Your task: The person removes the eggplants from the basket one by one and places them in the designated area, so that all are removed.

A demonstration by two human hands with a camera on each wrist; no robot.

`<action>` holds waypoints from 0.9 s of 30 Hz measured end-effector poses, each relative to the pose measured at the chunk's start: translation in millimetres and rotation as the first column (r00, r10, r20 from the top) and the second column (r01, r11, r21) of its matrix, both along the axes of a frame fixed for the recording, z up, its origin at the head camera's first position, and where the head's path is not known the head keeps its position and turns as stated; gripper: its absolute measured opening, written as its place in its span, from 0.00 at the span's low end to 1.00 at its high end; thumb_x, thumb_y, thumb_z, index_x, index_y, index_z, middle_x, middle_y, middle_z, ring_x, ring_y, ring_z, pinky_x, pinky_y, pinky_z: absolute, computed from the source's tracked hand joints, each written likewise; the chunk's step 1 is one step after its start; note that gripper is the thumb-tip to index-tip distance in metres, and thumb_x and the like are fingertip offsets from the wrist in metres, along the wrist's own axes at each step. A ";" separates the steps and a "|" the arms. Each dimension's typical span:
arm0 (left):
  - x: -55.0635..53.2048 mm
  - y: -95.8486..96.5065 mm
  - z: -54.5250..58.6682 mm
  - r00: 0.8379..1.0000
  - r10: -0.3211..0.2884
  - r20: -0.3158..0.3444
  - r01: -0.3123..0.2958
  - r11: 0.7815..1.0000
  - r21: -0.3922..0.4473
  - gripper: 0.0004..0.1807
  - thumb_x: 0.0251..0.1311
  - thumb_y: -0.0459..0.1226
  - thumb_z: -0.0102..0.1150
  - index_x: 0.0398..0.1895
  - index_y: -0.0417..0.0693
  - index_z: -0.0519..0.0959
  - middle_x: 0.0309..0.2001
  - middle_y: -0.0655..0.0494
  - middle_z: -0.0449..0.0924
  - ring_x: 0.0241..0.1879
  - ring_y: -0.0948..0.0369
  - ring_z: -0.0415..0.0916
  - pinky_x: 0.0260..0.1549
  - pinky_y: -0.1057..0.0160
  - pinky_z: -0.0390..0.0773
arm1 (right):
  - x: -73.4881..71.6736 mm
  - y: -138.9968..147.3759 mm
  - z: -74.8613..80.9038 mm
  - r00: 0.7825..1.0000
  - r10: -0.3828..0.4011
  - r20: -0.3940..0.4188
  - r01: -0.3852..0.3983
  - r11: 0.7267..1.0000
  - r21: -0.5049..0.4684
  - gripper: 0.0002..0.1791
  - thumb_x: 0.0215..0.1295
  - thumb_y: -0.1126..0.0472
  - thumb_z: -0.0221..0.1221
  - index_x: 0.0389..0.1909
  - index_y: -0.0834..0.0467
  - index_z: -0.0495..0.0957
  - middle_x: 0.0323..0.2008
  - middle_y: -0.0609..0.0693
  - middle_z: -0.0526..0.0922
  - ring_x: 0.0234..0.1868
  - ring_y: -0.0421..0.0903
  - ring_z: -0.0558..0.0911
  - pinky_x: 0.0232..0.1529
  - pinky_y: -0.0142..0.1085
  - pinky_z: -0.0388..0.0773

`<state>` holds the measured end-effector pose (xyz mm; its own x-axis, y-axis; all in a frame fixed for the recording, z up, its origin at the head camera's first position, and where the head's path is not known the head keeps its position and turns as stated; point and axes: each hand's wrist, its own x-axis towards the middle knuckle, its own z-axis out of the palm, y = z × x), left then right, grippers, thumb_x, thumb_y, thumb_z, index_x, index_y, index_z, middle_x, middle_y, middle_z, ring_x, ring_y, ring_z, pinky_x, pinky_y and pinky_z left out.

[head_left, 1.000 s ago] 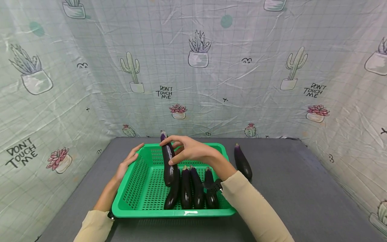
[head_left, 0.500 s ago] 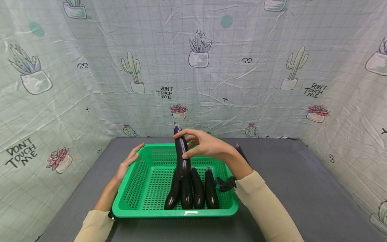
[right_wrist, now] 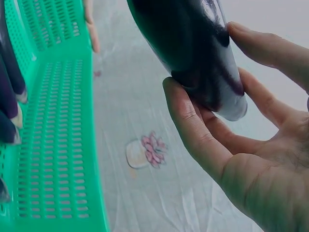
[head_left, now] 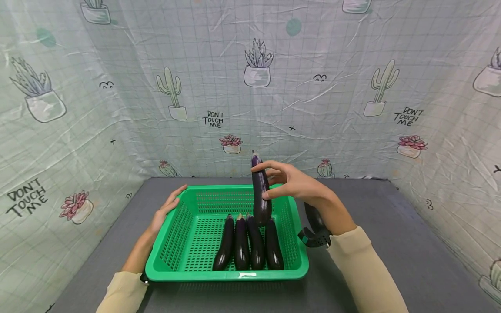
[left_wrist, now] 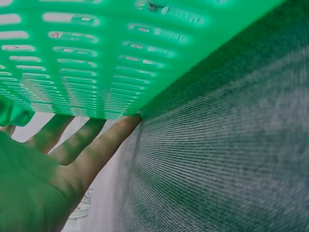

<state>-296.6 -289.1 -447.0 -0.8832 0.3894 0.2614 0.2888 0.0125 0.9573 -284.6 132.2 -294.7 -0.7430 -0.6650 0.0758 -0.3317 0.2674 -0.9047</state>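
Note:
My right hand [head_left: 303,183] pinches a dark purple eggplant [head_left: 258,193] between thumb and fingers above the green basket [head_left: 219,276]. The eggplant stands nearly upright, stem end up. Up close in the right wrist view, fingertips and thumb press on the eggplant [right_wrist: 190,46] from both sides. My left hand [head_left: 159,216] rests along the left rim of the basket. Seen from the left wrist, the straight fingers of the left hand [left_wrist: 43,179] lie against the outside of the slotted basket wall [left_wrist: 111,58]. Several eggplants [head_left: 241,245] lie side by side on the basket floor, right of centre.
Another eggplant [head_left: 313,216] lies on the grey table [head_left: 391,243] just right of the basket, partly hidden by my right forearm. A cloth backdrop [head_left: 289,100] printed with potted plants surrounds the table at the back and sides.
My right hand has carried the eggplant rightward and up, from over the basket's middle towards its right side. The left hand and the basket have barely moved.

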 end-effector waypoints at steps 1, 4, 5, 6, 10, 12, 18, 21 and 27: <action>0.0 -0.2 -0.1 1.000 -0.003 0.003 0.003 1.000 0.005 0.32 0.85 0.41 0.24 0.84 0.36 0.36 0.81 0.33 0.30 0.69 0.75 0.63 0.62 0.76 0.69 | 0.1 3.6 -0.1 1.000 -0.004 -0.010 0.004 1.000 -0.002 0.36 0.64 0.60 0.71 0.72 0.44 0.71 0.69 0.54 0.71 0.69 0.59 0.75 0.62 0.58 0.76; 0.0 -0.6 -0.3 1.000 -0.019 0.021 0.018 0.999 0.031 0.32 0.85 0.42 0.23 0.84 0.38 0.35 0.81 0.32 0.31 0.69 0.74 0.64 0.62 0.75 0.71 | 0.6 14.2 -0.8 0.999 -0.022 -0.030 0.021 1.000 -0.008 0.36 0.64 0.60 0.71 0.72 0.43 0.71 0.68 0.54 0.73 0.68 0.58 0.75 0.64 0.59 0.75; 0.0 -0.5 -0.4 0.999 -0.022 0.023 0.022 0.999 0.034 0.32 0.85 0.42 0.23 0.84 0.38 0.35 0.81 0.32 0.32 0.69 0.74 0.65 0.62 0.74 0.71 | 0.7 18.1 -1.5 0.999 -0.025 -0.032 0.025 1.000 -0.014 0.36 0.65 0.60 0.71 0.72 0.43 0.71 0.68 0.54 0.73 0.68 0.58 0.75 0.65 0.59 0.74; -0.1 -0.4 -0.5 0.999 -0.024 0.023 0.024 0.999 0.036 0.32 0.85 0.42 0.23 0.84 0.38 0.35 0.81 0.32 0.32 0.69 0.74 0.64 0.62 0.74 0.71 | 1.2 22.3 -2.4 0.999 -0.029 -0.031 0.028 0.999 -0.020 0.36 0.65 0.60 0.71 0.72 0.44 0.71 0.67 0.55 0.74 0.68 0.58 0.74 0.65 0.60 0.73; -0.6 -0.1 -1.1 1.000 0.000 -0.001 0.000 1.000 0.001 0.32 0.85 0.42 0.23 0.84 0.37 0.36 0.81 0.33 0.31 0.69 0.75 0.62 0.62 0.75 0.69 | 3.3 39.7 -6.9 0.997 -0.063 -0.036 0.062 0.998 -0.032 0.36 0.65 0.60 0.70 0.73 0.44 0.70 0.68 0.56 0.73 0.69 0.58 0.74 0.65 0.60 0.72; -0.8 -0.2 -1.2 1.000 0.016 -0.014 -0.016 1.000 -0.018 0.32 0.85 0.41 0.23 0.84 0.37 0.37 0.82 0.33 0.31 0.70 0.75 0.60 0.62 0.76 0.68 | 4.4 48.6 -9.8 0.996 -0.087 -0.036 0.085 0.996 -0.032 0.36 0.65 0.60 0.71 0.73 0.44 0.69 0.69 0.55 0.72 0.69 0.58 0.74 0.65 0.60 0.72; 0.3 -0.8 0.2 1.000 -0.009 0.004 0.009 1.000 0.014 0.32 0.85 0.42 0.23 0.84 0.39 0.37 0.81 0.34 0.31 0.70 0.74 0.62 0.62 0.75 0.70 | 5.8 73.2 -21.0 0.987 -0.155 -0.045 0.154 0.988 -0.020 0.38 0.64 0.60 0.71 0.74 0.47 0.68 0.70 0.54 0.71 0.69 0.58 0.73 0.65 0.61 0.72; 1.6 -1.4 1.3 0.999 -0.036 0.024 0.035 0.998 0.050 0.31 0.85 0.42 0.23 0.84 0.41 0.37 0.80 0.35 0.34 0.70 0.72 0.64 0.63 0.73 0.71 | 5.9 84.2 -27.3 0.981 -0.189 -0.036 0.189 0.982 -0.022 0.38 0.65 0.60 0.70 0.74 0.49 0.68 0.69 0.56 0.72 0.69 0.59 0.73 0.64 0.60 0.73; 1.1 -1.4 0.3 1.000 -0.018 0.009 0.017 0.999 0.027 0.31 0.85 0.41 0.23 0.84 0.40 0.37 0.81 0.34 0.33 0.70 0.74 0.63 0.63 0.74 0.70 | 6.0 108.5 -40.8 0.973 -0.231 0.009 0.231 0.971 -0.058 0.33 0.71 0.61 0.64 0.75 0.51 0.66 0.69 0.58 0.70 0.64 0.50 0.76 0.60 0.49 0.77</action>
